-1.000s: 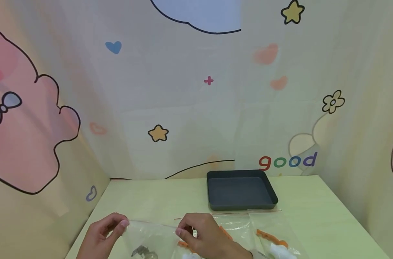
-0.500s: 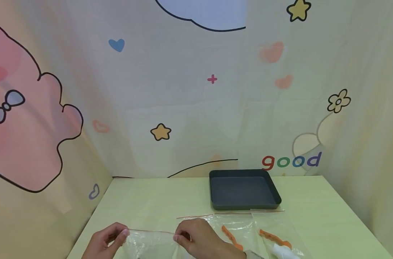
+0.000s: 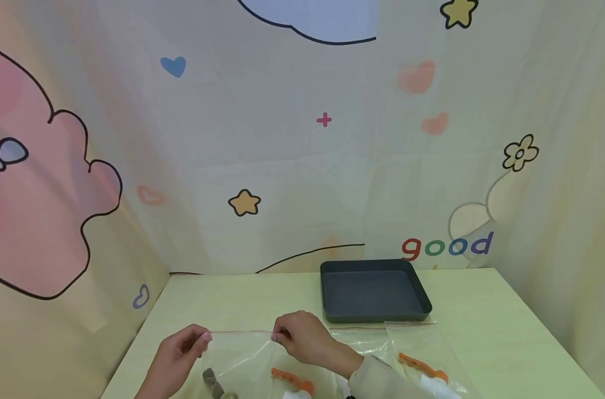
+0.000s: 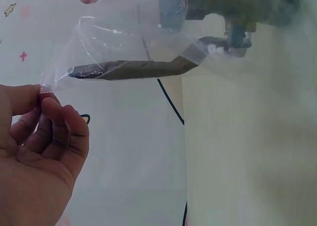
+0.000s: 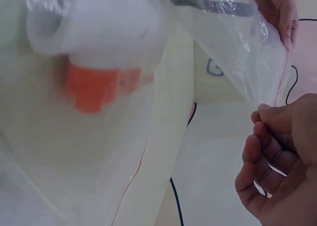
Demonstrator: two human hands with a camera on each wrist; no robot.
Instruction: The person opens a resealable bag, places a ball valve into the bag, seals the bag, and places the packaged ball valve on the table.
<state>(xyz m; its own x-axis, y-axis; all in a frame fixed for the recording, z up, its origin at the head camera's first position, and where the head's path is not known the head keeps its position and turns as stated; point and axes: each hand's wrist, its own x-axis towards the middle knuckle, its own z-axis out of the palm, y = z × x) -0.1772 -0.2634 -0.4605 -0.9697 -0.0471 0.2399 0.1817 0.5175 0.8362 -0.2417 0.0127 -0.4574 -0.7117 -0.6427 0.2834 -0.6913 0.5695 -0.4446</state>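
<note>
Both hands hold up a clear zip bag (image 3: pixel 242 354) by the ends of its red-lined top edge. My left hand (image 3: pixel 175 360) pinches the left corner between thumb and finger. At the right corner, my right hand (image 3: pixel 307 341) pinches the edge the same way, its other fingers loosely curled in the right wrist view. Low in the bag sits a valve-like metal fitting with a long dark lever (image 4: pixel 138 70). Just right of it lies another bag holding a white plastic fitting with an orange handle (image 3: pixel 292 381), seen close in the right wrist view as a white cylinder (image 5: pixel 99 28).
A dark grey rectangular tray (image 3: pixel 374 291) stands at the back of the pale table (image 3: pixel 232 299). To the right lies a clear bag (image 3: pixel 407 338) with an orange-handled white fitting. A middle bag (image 3: pixel 357 334) is partly covered by my right forearm. A printed curtain hangs behind.
The held bag's top edge dipped toward me, then rose higher. Both hands moved up with it, and the dark fitting and the neighbouring orange handle show again.
</note>
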